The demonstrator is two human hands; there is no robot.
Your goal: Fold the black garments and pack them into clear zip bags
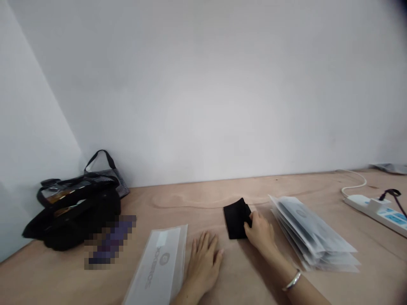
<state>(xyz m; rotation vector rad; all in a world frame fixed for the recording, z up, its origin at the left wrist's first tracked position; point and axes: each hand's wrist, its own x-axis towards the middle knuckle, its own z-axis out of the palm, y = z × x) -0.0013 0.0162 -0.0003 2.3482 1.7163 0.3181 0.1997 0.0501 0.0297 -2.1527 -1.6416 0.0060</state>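
A folded black cloth point(234, 219) lies on the wooden table right of centre, and my right hand point(260, 231) grips its right edge between thumb and fingers. My left hand point(204, 262) rests palm down on the table with its fingers apart, holding nothing. Just left of it lies a flat translucent bag point(159, 267) with printed lettering and a round logo. To the right of my right hand is a stack of similar translucent bags point(313, 233), slightly fanned out.
On the left are a black bag point(85, 220) and a striped bag point(123, 182) against the wall. A blurred-out purple item point(112, 241) lies in front of them. A white power strip point(375, 212) with cables sits at the far right of the table point(190, 197).
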